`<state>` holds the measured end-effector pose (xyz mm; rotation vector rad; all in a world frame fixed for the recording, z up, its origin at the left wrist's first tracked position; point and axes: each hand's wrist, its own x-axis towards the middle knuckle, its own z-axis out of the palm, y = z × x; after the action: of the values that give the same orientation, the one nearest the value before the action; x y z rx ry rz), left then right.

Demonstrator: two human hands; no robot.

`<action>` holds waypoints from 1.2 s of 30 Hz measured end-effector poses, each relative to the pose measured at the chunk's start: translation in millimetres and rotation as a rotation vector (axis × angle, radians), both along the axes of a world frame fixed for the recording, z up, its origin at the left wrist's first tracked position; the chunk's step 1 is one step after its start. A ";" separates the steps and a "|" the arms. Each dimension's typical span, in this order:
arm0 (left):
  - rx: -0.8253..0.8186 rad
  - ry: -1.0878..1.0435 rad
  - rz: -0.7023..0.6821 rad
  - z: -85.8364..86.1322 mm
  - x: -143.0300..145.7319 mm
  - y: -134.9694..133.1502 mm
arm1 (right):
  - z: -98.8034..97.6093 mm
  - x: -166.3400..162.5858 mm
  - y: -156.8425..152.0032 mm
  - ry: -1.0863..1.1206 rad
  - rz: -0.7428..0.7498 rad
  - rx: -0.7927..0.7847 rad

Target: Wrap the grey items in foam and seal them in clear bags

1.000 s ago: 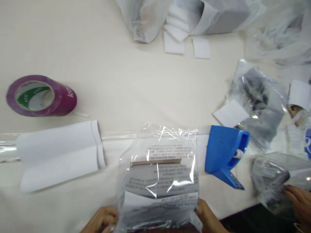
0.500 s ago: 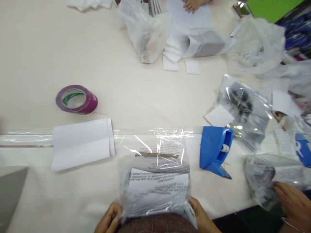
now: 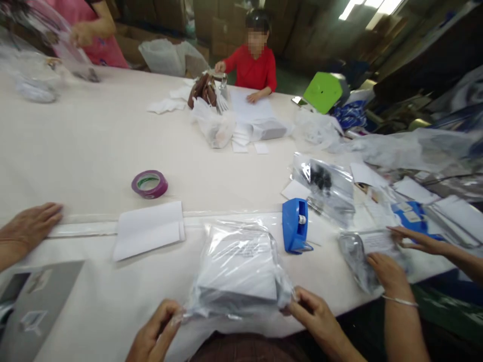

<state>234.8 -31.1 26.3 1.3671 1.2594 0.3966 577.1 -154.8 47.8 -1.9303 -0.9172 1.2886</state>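
My left hand (image 3: 156, 329) and my right hand (image 3: 315, 317) pinch the two near corners of a clear plastic bag (image 3: 239, 269) with printed text, which holds a folded white and dark item. The bag lies on the white table (image 3: 94, 146) right in front of me. A blue tape dispenser (image 3: 295, 225) stands just beyond the bag's right side. A folded white sheet (image 3: 149, 230) lies to the bag's left, on a long strip of clear tape (image 3: 83, 229).
A purple tape roll (image 3: 150, 184) sits further back. A co-worker's two hands (image 3: 392, 266) on my right hold another bagged item (image 3: 354, 251). Another person's hand (image 3: 30, 223) rests at the left edge. A person in red (image 3: 252, 63) sits across, among bags and papers.
The view has tilted up from the tabletop, showing the whole table and the people around it. My hands still hold the bag, now lying flatter and closer to me.
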 end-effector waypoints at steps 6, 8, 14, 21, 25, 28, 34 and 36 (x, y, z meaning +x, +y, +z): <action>0.438 0.023 0.051 114.3 21.7 67.3 | 109.9 10.6 60.6 0.064 -0.144 0.343; 0.540 0.056 0.117 135.2 25.9 81.7 | 125.8 11.4 70.6 0.050 -0.133 0.407; 0.956 0.613 0.040 136.9 44.7 105.7 | 94.9 9.7 92.4 0.019 -0.046 0.214; 1.152 0.331 -0.576 139.7 109.6 74.1 | 93.5 0.1 116.1 0.051 0.029 0.198; 0.860 0.480 -0.862 126.4 156.3 84.5 | 95.8 -4.6 116.9 0.033 0.135 0.257; 0.801 0.450 -0.974 116.7 171.5 92.4 | 91.1 -6.6 110.2 -0.008 0.187 0.307; 0.600 0.468 -1.106 112.2 166.0 96.8 | 86.0 -5.0 92.0 -0.020 0.241 0.314; 0.546 0.517 -1.102 106.6 167.2 101.6 | 80.7 -2.7 91.7 -0.028 0.264 0.301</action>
<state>402.0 70.5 132.9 2.4928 0.5960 -0.4525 574.4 -63.0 128.6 -1.6370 -1.3336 1.1884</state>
